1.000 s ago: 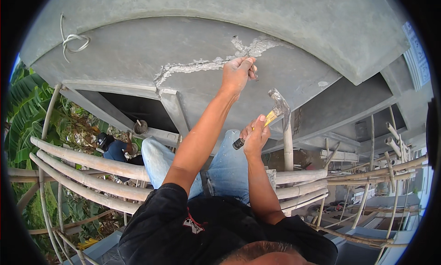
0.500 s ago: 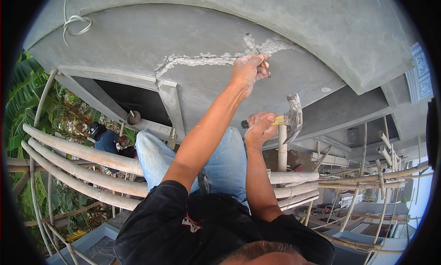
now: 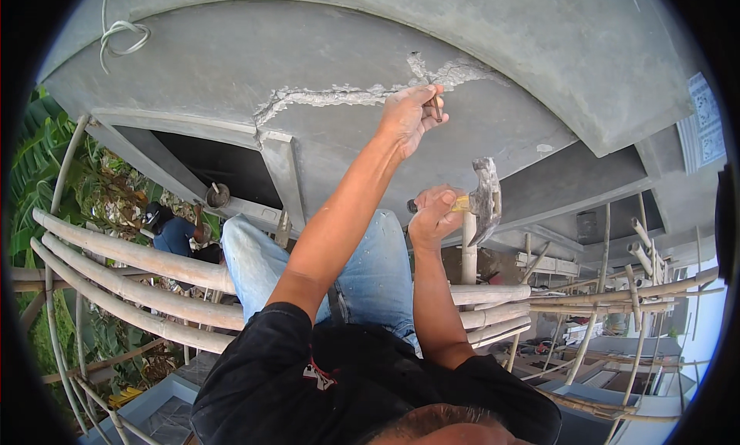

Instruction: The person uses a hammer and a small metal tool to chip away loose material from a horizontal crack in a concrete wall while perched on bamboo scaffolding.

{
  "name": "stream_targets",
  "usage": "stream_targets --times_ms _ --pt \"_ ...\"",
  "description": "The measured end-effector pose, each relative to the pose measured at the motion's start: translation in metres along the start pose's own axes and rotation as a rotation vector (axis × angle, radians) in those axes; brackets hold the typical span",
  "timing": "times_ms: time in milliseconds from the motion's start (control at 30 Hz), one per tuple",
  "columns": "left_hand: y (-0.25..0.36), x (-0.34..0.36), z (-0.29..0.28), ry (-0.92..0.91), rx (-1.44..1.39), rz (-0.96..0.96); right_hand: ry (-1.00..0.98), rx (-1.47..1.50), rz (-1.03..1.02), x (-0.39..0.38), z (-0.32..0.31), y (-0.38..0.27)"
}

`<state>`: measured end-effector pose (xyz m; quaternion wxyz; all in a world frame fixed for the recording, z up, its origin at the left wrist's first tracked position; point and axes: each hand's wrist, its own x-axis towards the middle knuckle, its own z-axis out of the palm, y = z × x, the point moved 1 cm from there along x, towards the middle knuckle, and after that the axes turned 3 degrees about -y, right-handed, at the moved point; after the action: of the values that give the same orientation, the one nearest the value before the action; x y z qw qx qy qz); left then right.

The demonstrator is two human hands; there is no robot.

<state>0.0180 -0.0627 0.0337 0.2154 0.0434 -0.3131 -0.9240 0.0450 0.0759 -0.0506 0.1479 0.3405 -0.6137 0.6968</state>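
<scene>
Raised to the grey plastered wall (image 3: 339,48), my left hand (image 3: 404,120) is closed round a thin metal chisel (image 3: 438,110). The chisel's upper end is near the rough, chipped-out crack (image 3: 331,97); whether it touches cannot be made out. Lower and to the right, my right hand (image 3: 434,218) grips the yellow handle of a claw hammer (image 3: 485,200). The worn, pale-stained hammer head stands apart from the chisel. Part of the handle is hidden by my fingers.
Bamboo scaffold poles (image 3: 146,260) run beside my legs. A dark window opening (image 3: 220,164) holds a small bucket (image 3: 218,195) on its ledge. Down left, another person (image 3: 176,231) in blue is at work. A looped cable (image 3: 123,38) hangs at upper left.
The chisel has turned in my left hand, its lower end swinging left so it stands more upright. The right hand and hammer stay nearly in place; the whole view has shifted slightly.
</scene>
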Motion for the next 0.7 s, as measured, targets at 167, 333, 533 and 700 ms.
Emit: stream_targets --times_ms 167,333,533,700 --pt "-0.007 0.0 0.005 0.01 -0.004 0.019 -0.061 -0.304 0.012 0.009 -0.009 0.024" --pt "-0.005 0.001 0.005 -0.008 0.009 0.017 -0.018 -0.284 0.079 0.009 -0.008 0.015" --pt "-0.007 0.002 0.004 0.026 -0.008 0.012 0.074 0.207 -0.09 0.009 -0.013 -0.01" --pt "-0.007 0.008 0.015 0.044 -0.018 0.031 0.002 -0.128 0.104 0.026 -0.02 0.013"
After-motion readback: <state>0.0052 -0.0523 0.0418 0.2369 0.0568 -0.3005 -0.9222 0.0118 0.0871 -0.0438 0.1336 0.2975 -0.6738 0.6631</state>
